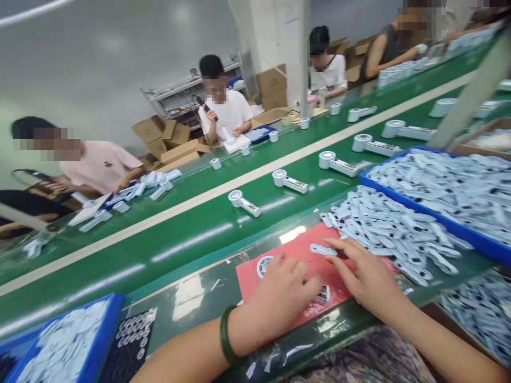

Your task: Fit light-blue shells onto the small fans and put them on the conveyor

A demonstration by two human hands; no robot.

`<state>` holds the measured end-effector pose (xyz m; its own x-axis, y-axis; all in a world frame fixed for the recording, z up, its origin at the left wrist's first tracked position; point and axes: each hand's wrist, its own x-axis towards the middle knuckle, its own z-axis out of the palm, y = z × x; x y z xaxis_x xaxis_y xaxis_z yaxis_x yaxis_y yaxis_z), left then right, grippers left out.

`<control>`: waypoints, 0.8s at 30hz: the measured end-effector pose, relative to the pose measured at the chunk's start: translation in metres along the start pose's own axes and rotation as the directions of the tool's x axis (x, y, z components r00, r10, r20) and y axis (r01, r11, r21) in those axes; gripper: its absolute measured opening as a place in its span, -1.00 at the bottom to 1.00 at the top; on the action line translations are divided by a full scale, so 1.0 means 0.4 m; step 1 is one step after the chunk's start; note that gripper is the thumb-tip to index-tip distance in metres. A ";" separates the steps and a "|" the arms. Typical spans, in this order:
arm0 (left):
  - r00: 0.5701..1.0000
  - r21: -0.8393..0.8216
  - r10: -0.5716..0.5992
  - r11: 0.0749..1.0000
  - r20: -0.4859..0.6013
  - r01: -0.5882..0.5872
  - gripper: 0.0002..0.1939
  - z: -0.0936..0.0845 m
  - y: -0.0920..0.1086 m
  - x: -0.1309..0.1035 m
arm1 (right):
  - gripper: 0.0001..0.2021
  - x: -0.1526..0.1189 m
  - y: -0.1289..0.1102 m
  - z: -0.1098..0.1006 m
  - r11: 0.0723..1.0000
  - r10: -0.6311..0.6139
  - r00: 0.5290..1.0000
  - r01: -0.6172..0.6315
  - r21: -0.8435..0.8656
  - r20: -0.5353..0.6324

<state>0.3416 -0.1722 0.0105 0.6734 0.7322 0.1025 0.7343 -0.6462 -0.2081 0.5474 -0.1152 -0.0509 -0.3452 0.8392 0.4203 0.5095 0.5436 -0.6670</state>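
Pale blue plastic unit [295, 276] lies on the red mat [255, 279] under my left hand [285, 298], which presses it flat, fingers curled over it. My right hand [365, 276] reaches with fingers spread, touching a loose cover piece [322, 249]. Loose parts [395, 229] crowd close; I judge a careless sweep could knock that piece into them

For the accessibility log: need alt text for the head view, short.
A person's left hand covers a pale blue handheld device on a pink mat, while the right hand touches a small plastic piece beside a loose pile of pieces. Behind, finished devices ride a green conveyor belt past seated workers.
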 end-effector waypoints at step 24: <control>0.926 -0.638 -0.370 0.732 -0.077 0.239 -0.81 0.069 -0.072 -0.096 | -0.79 0.031 -0.138 0.060 0.987 -0.046 0.923 0.101 -0.125 0.381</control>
<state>0.2921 -0.1757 -0.0143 0.3583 0.9003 0.2471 0.7535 -0.4351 0.4928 0.4959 -0.1353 -0.0236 -0.6427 0.7437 0.1839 0.5669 0.6232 -0.5387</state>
